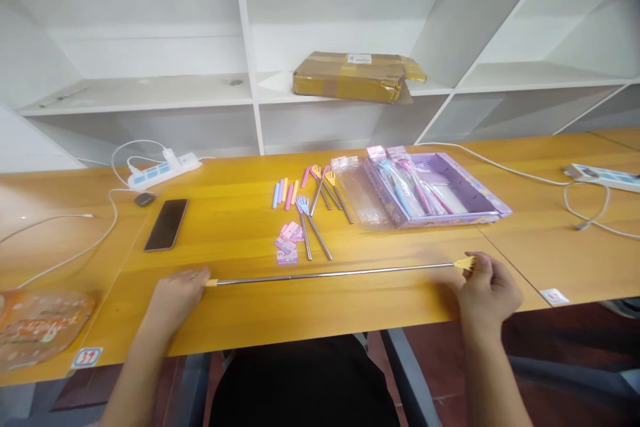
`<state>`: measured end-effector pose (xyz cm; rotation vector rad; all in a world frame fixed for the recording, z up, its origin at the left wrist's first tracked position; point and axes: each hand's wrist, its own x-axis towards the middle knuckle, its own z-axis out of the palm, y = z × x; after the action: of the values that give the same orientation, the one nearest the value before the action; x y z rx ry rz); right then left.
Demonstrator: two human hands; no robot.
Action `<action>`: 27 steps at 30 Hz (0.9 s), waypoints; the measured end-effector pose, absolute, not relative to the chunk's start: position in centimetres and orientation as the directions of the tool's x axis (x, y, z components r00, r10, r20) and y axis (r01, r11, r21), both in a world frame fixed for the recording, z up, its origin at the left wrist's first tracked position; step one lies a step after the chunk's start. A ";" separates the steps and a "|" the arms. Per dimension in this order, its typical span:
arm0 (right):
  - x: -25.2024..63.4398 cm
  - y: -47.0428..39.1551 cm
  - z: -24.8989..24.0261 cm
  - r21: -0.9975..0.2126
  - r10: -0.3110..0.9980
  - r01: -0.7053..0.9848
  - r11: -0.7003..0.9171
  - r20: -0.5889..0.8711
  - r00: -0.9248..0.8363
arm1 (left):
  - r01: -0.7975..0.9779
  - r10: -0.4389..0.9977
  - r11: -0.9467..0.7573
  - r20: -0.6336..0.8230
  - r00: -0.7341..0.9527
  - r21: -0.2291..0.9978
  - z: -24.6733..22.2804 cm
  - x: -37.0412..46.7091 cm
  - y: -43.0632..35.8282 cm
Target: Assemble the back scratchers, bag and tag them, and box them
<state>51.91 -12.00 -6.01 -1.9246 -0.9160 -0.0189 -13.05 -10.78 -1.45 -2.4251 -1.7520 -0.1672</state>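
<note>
A long thin metal rod [340,273] stretches level above the front of the wooden table. My left hand [183,293] is closed round its yellow handle at the left end. At the other end, my right hand [487,287] grips the yellow claw-shaped head [465,263]. Beyond the rod lie shorter rods with blue claw heads [303,205], others with yellow and pink heads [330,177], several coloured handle tubes [285,192] and small pink cards [289,241]. Clear plastic bags [363,193] lie beside a purple box [470,183] holding bagged claw rods [407,183].
A dark phone [167,224] and a power strip [164,171] lie at the left, with white cables. An orange plastic package [45,327] is at the front left. Another power strip [607,177] is at the right. A taped cardboard box [350,77] rests on the shelf.
</note>
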 end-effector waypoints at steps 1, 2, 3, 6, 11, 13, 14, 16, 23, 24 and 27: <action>52.0 -12.0 -6.2 -0.760 0.616 0.588 -0.279 0.329 0.716 | 0.948 0.939 -0.306 0.139 0.315 -0.083 -1.6 -12.7 -10.8; 52.0 -11.9 -6.3 -0.767 0.647 0.567 -0.301 0.272 0.712 | 0.952 0.946 -0.290 0.121 0.301 -0.099 -1.7 -12.4 -10.8; 51.9 -11.8 -6.4 -0.775 0.681 0.550 -0.311 0.222 0.698 | 0.956 0.952 -0.271 0.113 0.283 -0.112 -1.8 -12.1 -10.8; 51.5 -11.6 -6.5 -0.762 0.770 0.575 -0.297 0.164 0.616 | 0.964 0.964 -0.229 0.109 0.244 -0.136 -1.7 -11.6 -10.8; 51.5 -11.5 -6.6 -0.671 0.793 0.668 -0.323 0.193 0.578 | 0.969 0.972 -0.206 0.086 0.219 -0.139 -1.5 -11.6 -10.9; 51.5 -11.5 -6.6 -0.656 0.799 0.680 -0.328 0.192 0.570 | 0.974 0.978 -0.186 0.075 0.197 -0.132 -1.6 -11.6 -10.9; 51.4 -11.6 -6.6 -0.653 0.801 0.683 -0.328 0.191 0.568 | 0.976 0.979 -0.180 0.072 0.190 -0.125 -1.6 -11.6 -10.8; 51.4 -11.6 -6.5 -0.653 0.804 0.683 -0.326 0.188 0.564 | 0.977 0.980 -0.181 0.063 0.189 -0.113 -1.5 -11.7 -10.8; 51.2 -11.5 -6.4 -0.655 0.829 0.694 -0.297 0.184 0.529 | 0.977 0.986 -0.162 -0.061 0.155 -0.138 -0.6 -11.7 -10.3; 51.1 -11.5 -6.4 -0.659 0.829 0.693 -0.293 0.186 0.527 | 0.977 0.986 -0.159 -0.071 0.150 -0.144 -0.5 -11.6 -10.3; 50.5 -11.6 -6.0 -0.637 0.819 0.691 -0.342 0.158 0.552 | 0.975 0.986 -0.155 -0.088 0.143 -0.158 -0.1 -11.4 -10.3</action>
<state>50.49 -11.59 -6.00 -2.1206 -1.2087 0.2480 -11.37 -10.34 -0.14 -2.3264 -1.9997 0.2631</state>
